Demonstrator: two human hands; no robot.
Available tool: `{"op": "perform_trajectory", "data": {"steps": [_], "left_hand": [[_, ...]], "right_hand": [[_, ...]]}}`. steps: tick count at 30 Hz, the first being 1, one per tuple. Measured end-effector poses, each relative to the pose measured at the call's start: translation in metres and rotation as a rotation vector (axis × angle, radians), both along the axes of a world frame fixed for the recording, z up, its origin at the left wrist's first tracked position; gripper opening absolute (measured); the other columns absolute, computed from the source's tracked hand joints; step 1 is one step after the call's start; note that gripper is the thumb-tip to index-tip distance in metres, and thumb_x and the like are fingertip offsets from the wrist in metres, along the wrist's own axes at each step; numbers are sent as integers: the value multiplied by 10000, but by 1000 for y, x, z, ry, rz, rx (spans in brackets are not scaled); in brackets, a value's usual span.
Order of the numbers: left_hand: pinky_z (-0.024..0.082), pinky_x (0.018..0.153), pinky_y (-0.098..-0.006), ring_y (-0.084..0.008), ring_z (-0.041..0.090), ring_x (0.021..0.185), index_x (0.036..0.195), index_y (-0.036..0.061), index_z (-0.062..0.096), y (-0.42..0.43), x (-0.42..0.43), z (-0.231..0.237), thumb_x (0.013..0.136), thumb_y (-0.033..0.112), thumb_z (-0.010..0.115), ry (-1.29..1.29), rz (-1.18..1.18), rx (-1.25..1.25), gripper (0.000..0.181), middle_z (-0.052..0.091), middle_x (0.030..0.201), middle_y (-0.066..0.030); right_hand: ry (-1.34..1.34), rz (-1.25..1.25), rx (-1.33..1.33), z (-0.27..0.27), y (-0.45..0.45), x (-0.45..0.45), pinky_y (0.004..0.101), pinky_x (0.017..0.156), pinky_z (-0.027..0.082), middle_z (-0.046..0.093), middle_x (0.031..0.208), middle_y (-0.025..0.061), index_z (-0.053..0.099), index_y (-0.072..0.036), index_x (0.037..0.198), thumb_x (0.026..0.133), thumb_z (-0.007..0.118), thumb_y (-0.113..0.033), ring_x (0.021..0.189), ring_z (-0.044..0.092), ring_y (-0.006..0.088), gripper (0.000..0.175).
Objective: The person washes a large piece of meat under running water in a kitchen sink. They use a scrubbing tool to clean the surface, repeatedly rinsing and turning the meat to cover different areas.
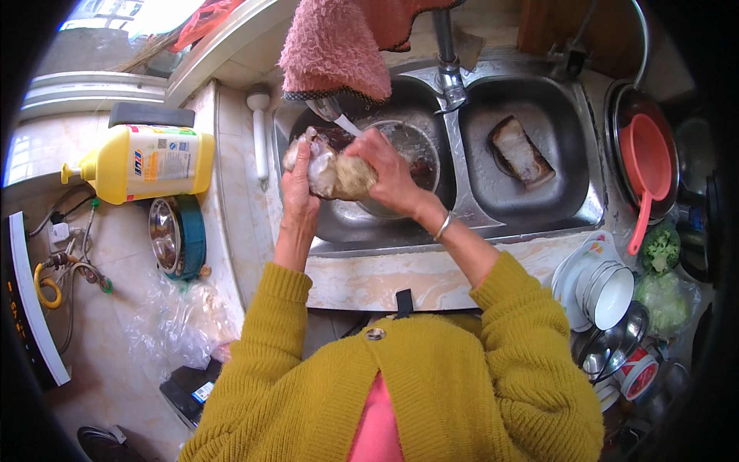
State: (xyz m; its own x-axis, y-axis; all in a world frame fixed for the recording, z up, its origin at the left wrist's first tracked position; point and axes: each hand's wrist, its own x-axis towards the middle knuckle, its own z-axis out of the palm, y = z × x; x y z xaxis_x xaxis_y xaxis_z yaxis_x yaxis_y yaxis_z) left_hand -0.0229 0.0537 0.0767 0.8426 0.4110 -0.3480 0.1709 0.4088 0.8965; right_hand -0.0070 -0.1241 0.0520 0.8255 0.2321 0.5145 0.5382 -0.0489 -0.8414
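Observation:
My left hand [299, 187] grips a chunk of meat [321, 168] with a pale, glossy side and a dark brown part, above the left basin [340, 230] of a steel double sink. A tan, fibrous scrubber [355, 177], perhaps loofah, is held by my right hand [394, 173] against the meat. Below them a round bowl [437, 151] in the basin holds water and a dark piece, partly hidden by my right hand. A white strip [346, 123] shows just behind my right hand; its kind is unclear. In the right basin [531, 211] lies a slab of meat [521, 151] with browned edges.
Over the left basin hangs a pink towel [340, 49], beside the tap [451, 86]. A yellow pump bottle [153, 164] lies left, near a teal-banded round container [193, 237] and plastic bags [179, 323]. Rightward are a red ladle [646, 156], stacked white bowls [611, 297] and broccoli [660, 248].

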Motion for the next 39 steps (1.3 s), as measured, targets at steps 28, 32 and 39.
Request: {"op": "perform_trajectory", "data": {"steps": [28,32,39], "left_hand": [[398,1023,-492,-301,491,1208,1343,94,438,41,-40,-34,920,503,497,192,145,-286,591,504,1326,-113],[421,1002,-484,-278,516,1173,1278,102,507,43,-41,-38,917,440,544,108,179,-318,496,541,1278,-98],[396,1024,-396,-229,514,1172,1305,68,496,-3,-35,1,954,243,499,-48,94,-196,392,556,1262,-70]], "right_hand": [[220,-95,-269,-42,-1,-10,460,798,442,464,1007,144,510,-72,1022,621,539,92,962,497,385,434],[-5,-133,-276,-10,33,-17,435,835,422,497,1003,140,526,-94,1051,616,594,50,974,490,371,463],[321,-368,-160,-68,-9,-6,463,799,458,487,997,145,514,-73,1094,682,530,61,957,526,389,434]]}}
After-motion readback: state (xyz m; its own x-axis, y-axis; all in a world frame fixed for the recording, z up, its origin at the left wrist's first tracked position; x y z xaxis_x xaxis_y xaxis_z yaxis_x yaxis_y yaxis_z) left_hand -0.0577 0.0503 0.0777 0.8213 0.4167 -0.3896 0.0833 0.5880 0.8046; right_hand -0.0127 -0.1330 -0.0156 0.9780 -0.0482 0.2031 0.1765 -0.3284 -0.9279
